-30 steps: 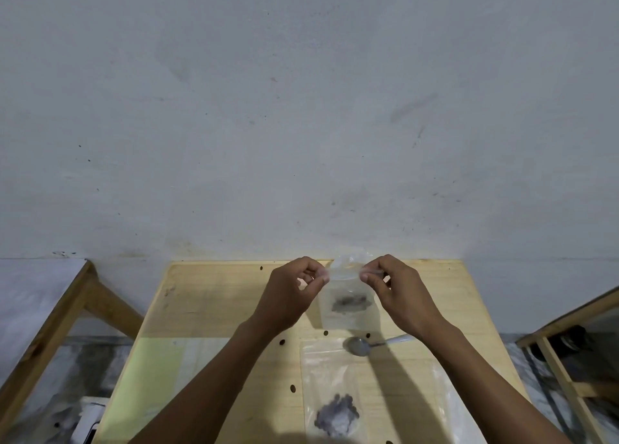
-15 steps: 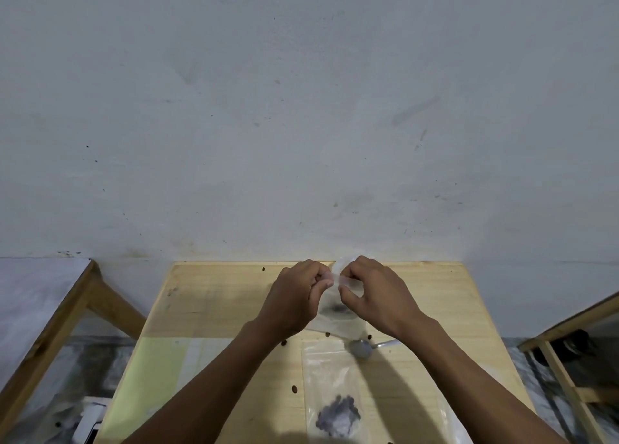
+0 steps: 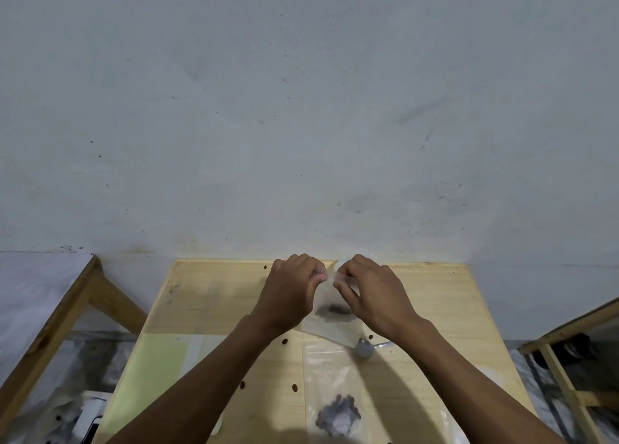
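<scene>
Above the far edge of the light wooden tabletop, about mid-width, I see both hands on one small clear plastic bag with a dark clump inside. Left hand: grip pinching the bag's top edge, fingers curled in. Right hand: same, grip pinching the top edge from the other side, fingers curled. The hands are close together; I can't tell if they touch. The bag hangs tilted below them with its lower corner down by the tabletop; I can't tell whether it makes contact. Just beside that corner a grey metal spoon lies flat, handle running toward the right edge. Nearer the near edge a second flat clear plastic pouch lies on the tabletop, holding a pile of dark pieces. A pale green sheet lies along the left edge.
</scene>
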Tool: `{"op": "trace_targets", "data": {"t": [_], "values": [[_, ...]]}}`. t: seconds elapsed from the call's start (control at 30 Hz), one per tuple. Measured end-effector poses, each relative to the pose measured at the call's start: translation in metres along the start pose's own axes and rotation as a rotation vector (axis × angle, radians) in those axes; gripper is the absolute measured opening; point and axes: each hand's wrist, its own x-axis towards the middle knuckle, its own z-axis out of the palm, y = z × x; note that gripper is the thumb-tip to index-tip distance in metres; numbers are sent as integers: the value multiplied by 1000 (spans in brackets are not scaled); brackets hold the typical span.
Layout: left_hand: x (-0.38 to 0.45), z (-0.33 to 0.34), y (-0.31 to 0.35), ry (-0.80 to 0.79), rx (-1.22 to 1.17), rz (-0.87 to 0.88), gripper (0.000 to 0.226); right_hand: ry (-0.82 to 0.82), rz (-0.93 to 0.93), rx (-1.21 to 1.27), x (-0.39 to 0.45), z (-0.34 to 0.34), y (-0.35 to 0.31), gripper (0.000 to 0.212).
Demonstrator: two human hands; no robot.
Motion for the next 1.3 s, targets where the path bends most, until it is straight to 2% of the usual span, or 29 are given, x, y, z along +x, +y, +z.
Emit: {"op": "trace_targets", "data": {"t": [0.17, 0.33, 0.4, 0.5, 0.57, 0.63, 0.73, 0.9, 0.93, 1.03, 1.17, 1.3], "values": [[5, -10, -10, 30, -101, -84, 10, 4, 7, -23, 1, -11, 5, 17], [0, -13, -19, -24, -181, -158, 9, -4, 42, -28, -5, -9, 17, 21], [-2, -10, -17, -20, -198, -186, 10, -39, 141, 95, -7, -5, 21, 24], [-3, -6, -12, -39, -273, -281, 14, 5, 350, 490, -7, -1, 26, 31], [-4, -3, -8, -56, -359, -379, 16, 25, 405, 676, -10, 3, 28, 34], [-5, 0, -6, -41, -460, -490, 15, -38, 413, 833, -16, 11, 30, 29], [-13, 7, -8, -52, -606, -641, 10, -153, 497, 990, -29, 25, 34, 15], [-45, 27, -11, -143, -726, -836, 10, -164, 710, 1080, -47, 49, 37, 21], [-53, 31, -10, -174, -772, -886, 14, -146, 757, 1067, -52, 55, 39, 17], [-78, 44, -4, -355, -862, -956, 46, -107, 862, 1001, -66, 73, 47, 12], [-106, 58, 1, -511, -736, -898, 88, -137, 784, 757, -89, 94, 50, 22], [-123, 65, 3, -534, -594, -812, 101, -329, 624, 650, -109, 106, 45, 60]]}}
